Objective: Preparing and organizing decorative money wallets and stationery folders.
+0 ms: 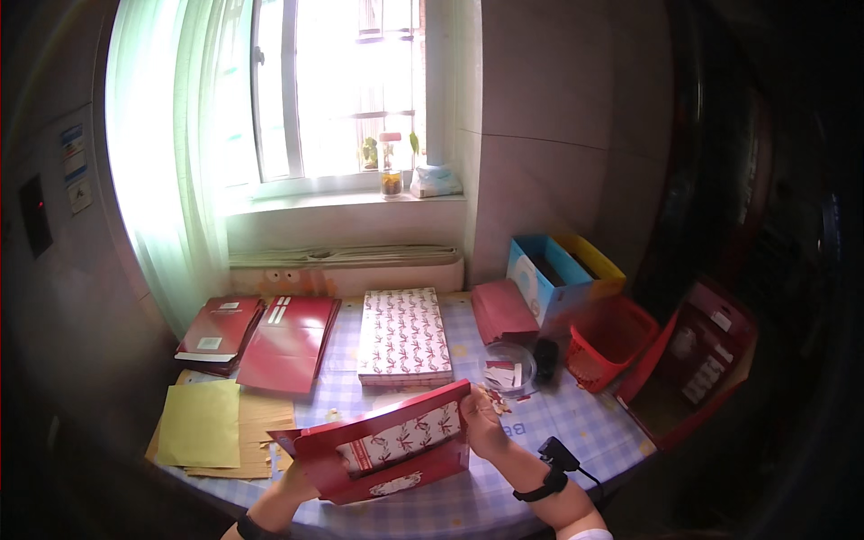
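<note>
Between my two hands is a tilted red cardboard box [381,482] with a cut-out window, above the near part of the table. Inside the window shows white patterned paper [405,442] with dark red sprigs. My right hand [484,425] grips the box's upper right corner. At its lower left end my left hand [300,480] holds on, its fingers mostly hidden by the cardboard. Just beyond the box lies a stack of white patterned boxes or sheets [405,334]. Flat red cardboard pieces [290,344] lie to the left of that stack.
Yellow paper [202,422] lies on brown cardboard at the left. At the right are a clear round tub [507,370] with scraps, dark red sheets [503,310], a red plastic basket [607,344], a blue box [550,277] and a large red box [695,364]. A checked cloth covers the table.
</note>
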`<state>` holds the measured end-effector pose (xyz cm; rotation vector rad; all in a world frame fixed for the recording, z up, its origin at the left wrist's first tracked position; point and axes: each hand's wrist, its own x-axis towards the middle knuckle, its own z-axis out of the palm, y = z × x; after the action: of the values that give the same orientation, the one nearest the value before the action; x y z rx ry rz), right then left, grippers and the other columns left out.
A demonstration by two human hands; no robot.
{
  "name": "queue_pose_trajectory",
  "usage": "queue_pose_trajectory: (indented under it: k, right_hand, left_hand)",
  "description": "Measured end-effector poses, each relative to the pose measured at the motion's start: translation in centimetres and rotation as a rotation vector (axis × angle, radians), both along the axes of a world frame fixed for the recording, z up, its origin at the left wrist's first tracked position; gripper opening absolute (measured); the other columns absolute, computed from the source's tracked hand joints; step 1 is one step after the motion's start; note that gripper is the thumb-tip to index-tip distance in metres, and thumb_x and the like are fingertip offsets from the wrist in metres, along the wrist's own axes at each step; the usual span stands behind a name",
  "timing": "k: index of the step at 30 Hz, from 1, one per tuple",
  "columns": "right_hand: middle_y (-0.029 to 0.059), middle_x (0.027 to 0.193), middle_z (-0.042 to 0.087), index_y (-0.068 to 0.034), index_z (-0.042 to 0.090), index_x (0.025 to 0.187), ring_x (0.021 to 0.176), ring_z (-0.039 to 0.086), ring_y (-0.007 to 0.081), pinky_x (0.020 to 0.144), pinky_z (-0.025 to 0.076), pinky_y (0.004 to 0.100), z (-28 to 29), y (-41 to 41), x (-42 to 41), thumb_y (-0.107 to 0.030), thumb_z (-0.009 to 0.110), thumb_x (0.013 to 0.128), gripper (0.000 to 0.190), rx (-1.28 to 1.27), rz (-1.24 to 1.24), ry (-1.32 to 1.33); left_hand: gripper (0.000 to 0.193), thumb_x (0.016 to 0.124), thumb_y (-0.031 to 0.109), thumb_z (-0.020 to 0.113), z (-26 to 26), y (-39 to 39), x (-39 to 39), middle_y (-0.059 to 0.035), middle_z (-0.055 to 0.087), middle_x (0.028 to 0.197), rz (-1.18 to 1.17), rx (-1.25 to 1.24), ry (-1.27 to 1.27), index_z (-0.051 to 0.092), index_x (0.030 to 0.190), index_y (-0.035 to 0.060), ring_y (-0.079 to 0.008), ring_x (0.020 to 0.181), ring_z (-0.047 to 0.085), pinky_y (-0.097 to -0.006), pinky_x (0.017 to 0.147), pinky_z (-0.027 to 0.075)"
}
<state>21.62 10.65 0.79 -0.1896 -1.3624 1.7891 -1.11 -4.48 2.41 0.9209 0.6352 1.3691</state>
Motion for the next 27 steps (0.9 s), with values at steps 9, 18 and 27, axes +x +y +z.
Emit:
queue_pose_trajectory:
  k: [9, 18, 27]
  right_hand:
    - [0.0035, 0.11, 0.052, -0.003, 0.043, 0.118, 0.1, 0.048, 0.0095, 0.087, 0.037, 0.0242, 0.0, 0.2, -0.4, -0.032, 0.037, 0.094, 0.038, -0.018, -0.132, 0.021]
    - [0.0018, 0.11, 0.052, -0.004, 0.043, 0.117, 0.099, 0.048, 0.0085, 0.086, 0.038, 0.0238, -0.8, 0.4, -0.4, -0.031, 0.038, 0.094, 0.035, -0.025, -0.157, 0.049]
    - [0.0048, 0.102, 0.055, -0.005, 0.045, 0.109, 0.093, 0.051, 0.0107, 0.084, 0.041, 0.0254, -1.3, 0.4, -1.0, -0.027, 0.04, 0.094, 0.028, -0.179, -0.308, 0.213]
  left_hand:
    - [0.027, 0.078, 0.001, 0.061, -1.4, -0.6, -1.6, -0.003, 0.059, 0.103, 0.41, 0.23, 0.702, 0.056, 0.105, -0.0003, -0.0107, 0.093, 0.054, -0.0287, 0.078, 0.047]
    - [0.021, 0.077, 0.002, 0.063, -3.4, -0.3, -2.5, -0.0007, 0.062, 0.095, 0.423, 0.122, 0.721, 0.06, 0.098, 0.0014, -0.0087, 0.088, 0.055, -0.0275, 0.075, 0.047]
    - [0.016, 0.084, 0.006, 0.056, -0.6, 0.0, -2.0, -0.0036, 0.061, 0.083, 0.217, 0.054, -0.016, 0.057, 0.096, -0.0038, -0.0074, 0.076, 0.054, -0.0215, 0.064, 0.045]
